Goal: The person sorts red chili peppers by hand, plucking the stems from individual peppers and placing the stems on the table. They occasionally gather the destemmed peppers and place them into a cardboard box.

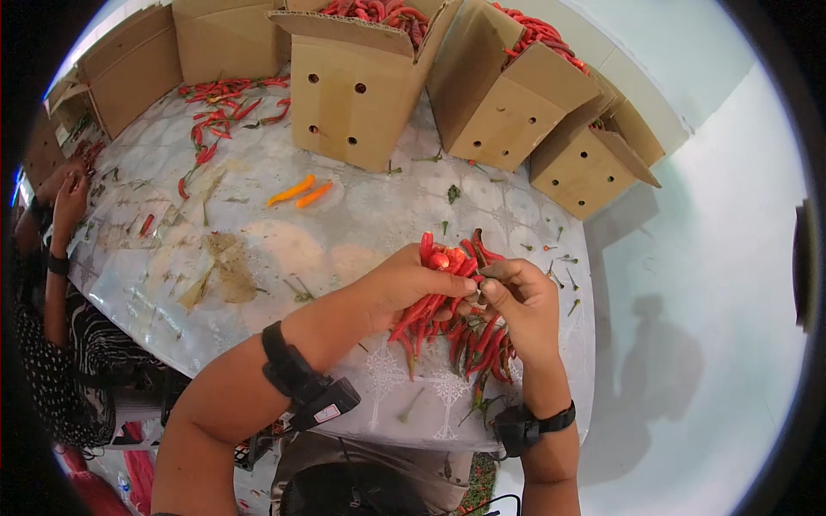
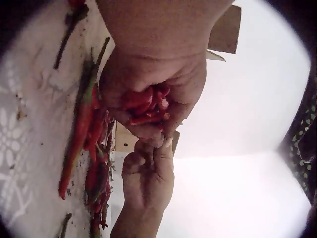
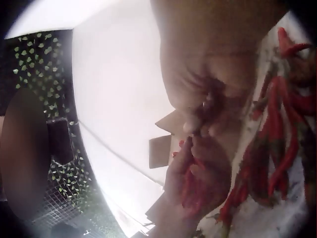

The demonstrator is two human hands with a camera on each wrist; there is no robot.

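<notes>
A person works with both hands over a table [image 1: 344, 225] with a pale, patterned, shiny covering, seen from above. The left hand [image 1: 404, 282] has its fingers and thumb curled round a bunch of red chilies [image 1: 416, 320], held above the near right part of the table; the chilies poke out above and below the grip. The right hand [image 1: 528, 311] meets it at the fingertips, thumb and forefinger closed in a pinch on a small green stem [image 1: 480, 273] at the edge of the bunch. Just below the hands, on the table, lies a heap of red and dark chilies [image 1: 492, 351], some with green stems. Farther forward and to the left rest an orange chili [image 1: 291, 191] and, beside it, a second orange chili [image 1: 314, 195]. Cut stems [image 1: 575, 307] are scattered near the right edge. Along the far side stand cardboard boxes [image 1: 344, 116] with round holes, several filled with red chilies, and more loose red chilies [image 1: 228, 89] lie before the boxes at far left. At the left edge, another person's hands [image 1: 70, 202] are partly in view, too small to tell what they hold. A pale wall [image 1: 705, 258] rises on the right.
</notes>
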